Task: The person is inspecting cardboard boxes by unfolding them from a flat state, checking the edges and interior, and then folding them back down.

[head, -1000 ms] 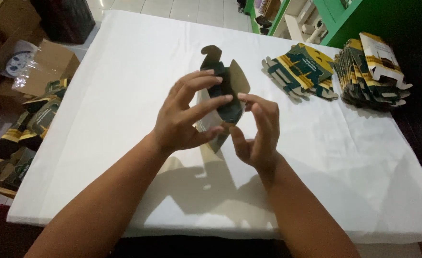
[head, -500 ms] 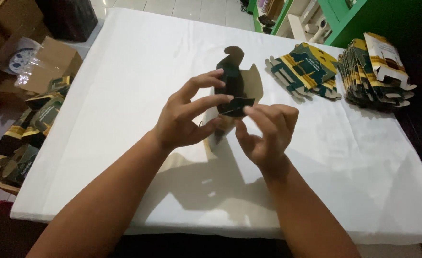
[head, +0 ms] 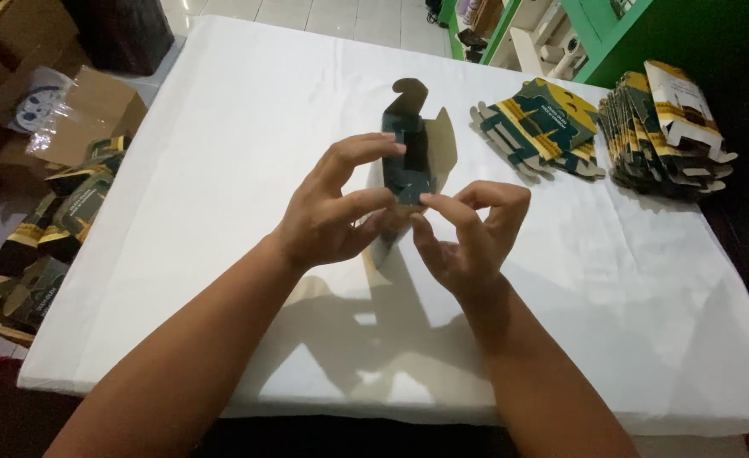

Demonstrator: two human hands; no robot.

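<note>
the left hand [head: 328, 216] grips a small dark green carton [head: 408, 161] above the middle of the white table [head: 222, 127], its fingers [head: 366, 148] curled round the carton's left side and the thumb pressed in at the lower edge. the right hand [head: 472, 233] meets it from about four o'clock, thumb and forefinger pinched on the carton's bottom corner, the other fingers bent loosely behind. the carton stands roughly upright, half formed (its brown inner face shows on the right panel), with a curved tuck flap [head: 410, 89] sticking up at twelve o'clock. the hands cast a broad shadow on the cloth toward six o'clock.

at about two o'clock from the hands lies a fanned pile of flat carton blanks [head: 544, 123], green and yellow, well apart from the held carton. further out, near three o'clock at the table's right edge, sits a taller stack of blanks [head: 667, 136], leaning a little. off the table at nine o'clock, on the floor, there are more folded cartons [head: 52, 229] in a loose heap, and beyond them at ten o'clock a brown cardboard box [head: 78, 110] with a clear plastic bag [head: 39, 106] lying against it.
</note>
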